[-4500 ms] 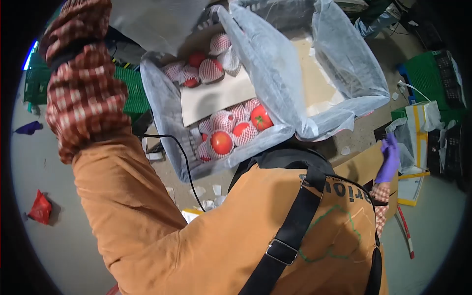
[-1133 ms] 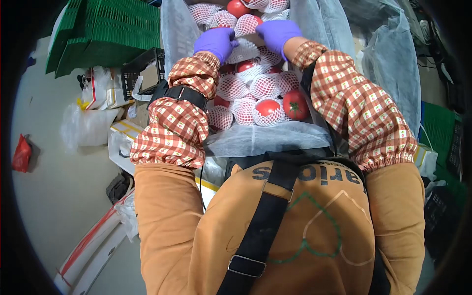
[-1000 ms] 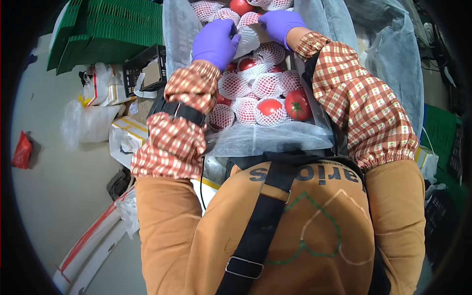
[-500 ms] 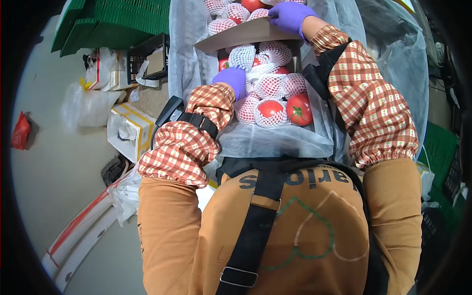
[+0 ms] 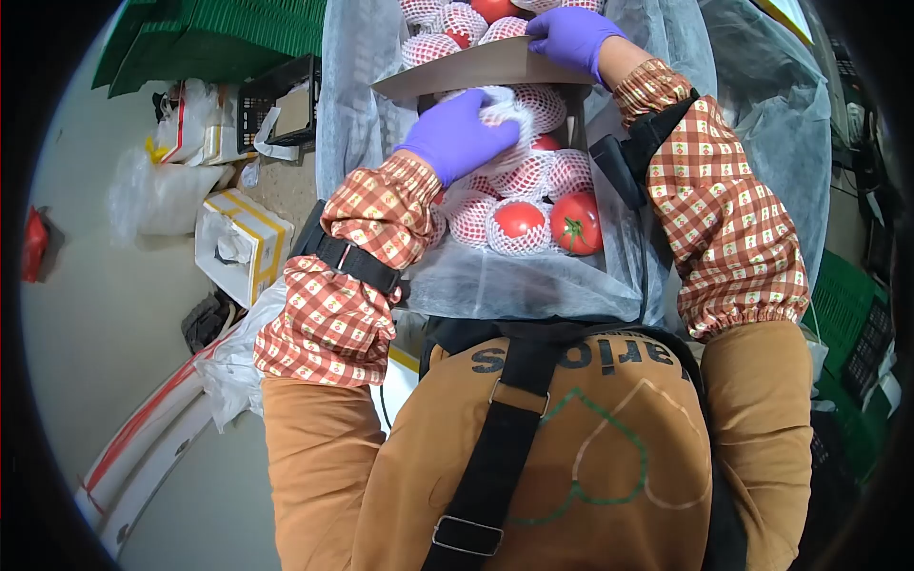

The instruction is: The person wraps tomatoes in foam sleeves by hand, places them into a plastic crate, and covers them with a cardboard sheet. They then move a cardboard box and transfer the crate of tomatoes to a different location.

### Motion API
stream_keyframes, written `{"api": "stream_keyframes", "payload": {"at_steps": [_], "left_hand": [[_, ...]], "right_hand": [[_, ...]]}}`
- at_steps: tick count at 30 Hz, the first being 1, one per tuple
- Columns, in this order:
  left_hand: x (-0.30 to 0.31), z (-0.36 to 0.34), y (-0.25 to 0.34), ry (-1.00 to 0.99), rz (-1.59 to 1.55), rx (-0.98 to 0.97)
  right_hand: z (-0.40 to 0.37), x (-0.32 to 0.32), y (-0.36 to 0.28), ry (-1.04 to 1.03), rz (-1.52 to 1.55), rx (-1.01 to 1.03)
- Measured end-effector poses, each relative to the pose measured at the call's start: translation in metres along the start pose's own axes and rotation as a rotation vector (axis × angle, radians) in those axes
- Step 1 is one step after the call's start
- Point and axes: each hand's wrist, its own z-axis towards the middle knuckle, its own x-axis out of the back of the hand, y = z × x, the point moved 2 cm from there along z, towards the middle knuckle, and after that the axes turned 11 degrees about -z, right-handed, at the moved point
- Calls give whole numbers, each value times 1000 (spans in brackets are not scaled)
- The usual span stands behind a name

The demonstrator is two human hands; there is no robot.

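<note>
Purple gloves cover both hands. My right hand (image 5: 577, 38) pinches the upper edge of a grey cardboard divider (image 5: 466, 71), which stands tilted across a lined box (image 5: 533, 285). Below the divider, my left hand (image 5: 462, 136) is curled round a tomato in white foam netting (image 5: 506, 119), largely hidden by the fingers. Several netted tomatoes (image 5: 521, 221) lie near it, and a red tomato without visible netting (image 5: 575, 224) sits in the near right corner. More netted tomatoes (image 5: 457, 24) lie beyond the divider.
Green stacked trays (image 5: 214, 43) stand at the upper left, beside a black crate (image 5: 279, 105). A white foam box (image 5: 243, 246) and clear plastic bags (image 5: 157, 200) lie on the floor at left. Another lined container (image 5: 776, 114) is at the right.
My left hand has moved up and right from the box's left side, onto a netted tomato. My right hand still holds the divider, nearly unmoved.
</note>
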Motion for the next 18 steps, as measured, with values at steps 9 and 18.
{"api": "stream_keyframes", "payload": {"at_steps": [9,18], "left_hand": [[-105,59,14,73,296,-304],[-114,106,13,130,578,-364]], "right_hand": [[1,0,-1,47,40,61],[-2,8,-3,21,37,87]]}}
